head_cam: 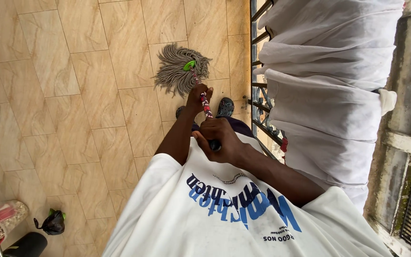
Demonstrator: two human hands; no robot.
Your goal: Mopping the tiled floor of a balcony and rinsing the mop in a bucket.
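Both hands grip mop (181, 70), railing (260, 90) beside

Light: bright, even daylight
Shadows: faint, soft on the floor (72, 95)
Glare: white cloth (329, 71) nearly blown out
Focus: sharp; edges slightly stretched

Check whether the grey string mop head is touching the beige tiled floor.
Touching. The head view shows the grey string mop head spread flat on the beige tiled floor, its strands fanned over the tiles with no gap.
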